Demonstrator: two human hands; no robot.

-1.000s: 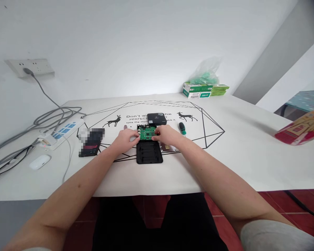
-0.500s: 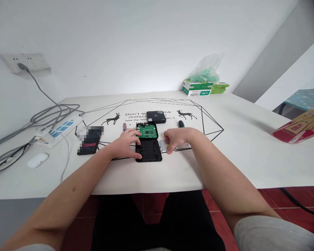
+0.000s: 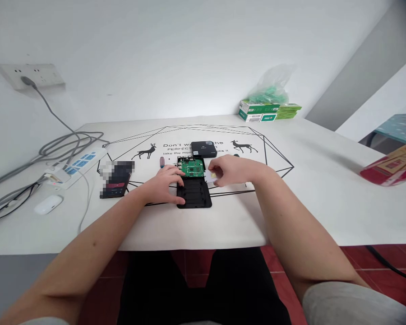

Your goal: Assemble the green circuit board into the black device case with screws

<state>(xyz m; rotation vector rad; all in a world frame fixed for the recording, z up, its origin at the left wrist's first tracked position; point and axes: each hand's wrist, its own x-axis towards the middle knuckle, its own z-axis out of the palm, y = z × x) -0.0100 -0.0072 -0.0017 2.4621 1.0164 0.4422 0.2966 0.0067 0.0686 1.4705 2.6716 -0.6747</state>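
Note:
My left hand [image 3: 164, 184] rests at the left side of an opened black case, fingers spread. Its thumb lies on the lower black cover [image 3: 194, 194], with fingertips at the edge of the part holding a green circuit board [image 3: 192, 168]. My right hand [image 3: 225, 170] is closed, thumb and fingers pinching a thin silvery plate [image 3: 209, 177] with a yellowish patch. The plate is just right of the case; the hand hides much of it. A second black box [image 3: 204, 149] lies flat behind the circuit board.
A small pinkish-handled tool [image 3: 162, 162] lies left of the board. Behind my right hand shows a dark rounded end [image 3: 236, 155]. At left are a phone [image 3: 117, 179], a white earphone case [image 3: 48, 204] and a power strip [image 3: 84, 164] with cables. Green boxes [image 3: 259, 110] stand at the back right.
My right hand has moved away from me and curled tighter, bringing the silvery plate nearer the circuit board. It now covers most of the dark rounded object. My left hand stays on the case.

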